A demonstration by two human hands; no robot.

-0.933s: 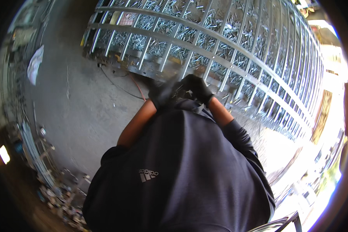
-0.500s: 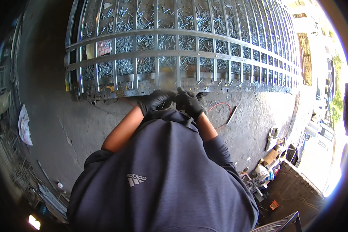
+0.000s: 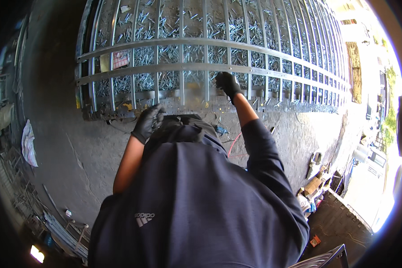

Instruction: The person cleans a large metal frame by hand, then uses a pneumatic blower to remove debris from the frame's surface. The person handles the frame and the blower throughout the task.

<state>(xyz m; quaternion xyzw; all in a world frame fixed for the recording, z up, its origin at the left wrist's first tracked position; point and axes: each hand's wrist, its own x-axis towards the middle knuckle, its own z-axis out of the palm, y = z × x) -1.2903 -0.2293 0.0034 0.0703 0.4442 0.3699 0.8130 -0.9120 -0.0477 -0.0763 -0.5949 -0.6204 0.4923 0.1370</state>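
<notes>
My left hand (image 3: 148,123), in a black glove, is near the front edge of the workbench, fingers curled inward; what they hold, if anything, is hidden. Farther forward, my right hand (image 3: 228,85), also gloved in black, reaches over the lower rail (image 3: 165,68) of a silvery metal bar panel (image 3: 182,53). Its fingers are bent together at that rail, and I cannot make out anything in them. Many small shiny metal pins or fasteners (image 3: 147,56) lie loose beneath the panel's bars.
A red cable (image 3: 233,145) and a blue-green tool (image 3: 220,130) lie on the grey floor by the bench. A white cloth (image 3: 28,144) is at the far left. Metal lengths (image 3: 60,234) lie lower left, cardboard boxes (image 3: 313,185) at the right.
My hands were together at the bench edge and are now apart. The right one has moved forward and right to the lower rail; the left has drawn back to the left.
</notes>
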